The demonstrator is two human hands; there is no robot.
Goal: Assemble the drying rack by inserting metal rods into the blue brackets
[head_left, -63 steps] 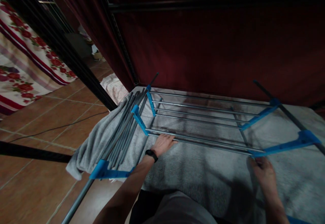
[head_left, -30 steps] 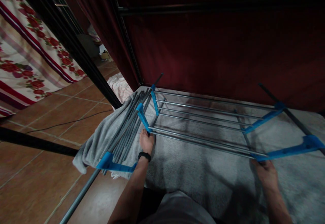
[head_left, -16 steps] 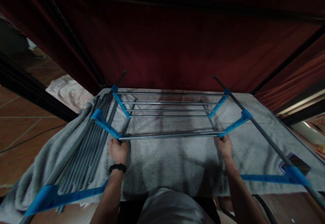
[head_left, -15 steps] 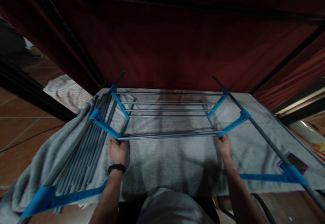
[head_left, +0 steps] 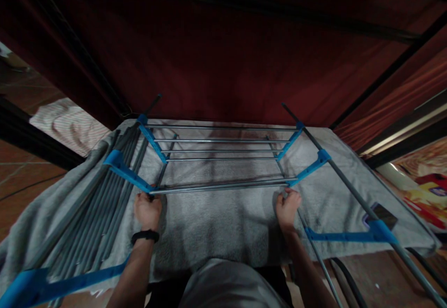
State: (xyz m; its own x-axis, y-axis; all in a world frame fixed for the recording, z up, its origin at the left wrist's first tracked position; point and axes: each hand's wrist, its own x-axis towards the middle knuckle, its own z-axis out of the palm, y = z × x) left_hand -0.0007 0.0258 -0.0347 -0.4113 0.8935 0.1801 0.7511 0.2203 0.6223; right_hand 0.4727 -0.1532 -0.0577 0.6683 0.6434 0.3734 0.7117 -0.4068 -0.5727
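Note:
A partly built rack of grey metal tubes and blue plastic brackets stands on a grey blanket [head_left: 223, 224]. My left hand [head_left: 147, 210], with a black wristband, is closed at the inner end of the left blue bracket [head_left: 127, 174]. My right hand [head_left: 288, 208] has its fingers curled against the inner end of the right blue bracket [head_left: 310, 168]. Between these two brackets run crossbars [head_left: 223, 187] lying close together. Several thinner crossbars [head_left: 223, 141] span the farther pair of brackets. My fingertips are partly hidden under the bracket ends.
Several loose grey tubes [head_left: 101, 215] lie side by side at the left. Nearer blue brackets [head_left: 344, 237] sit on both long side tubes. A phone [head_left: 382, 215] rests on the blanket at the right. Dark red cloth [head_left: 223, 65] hangs behind. A red-yellow package [head_left: 429, 198] is at far right.
The view has shifted, so the rack appears farther left. My right hand has moved slightly inward from the right tube and its grip has changed. My left hand stays at its bracket.

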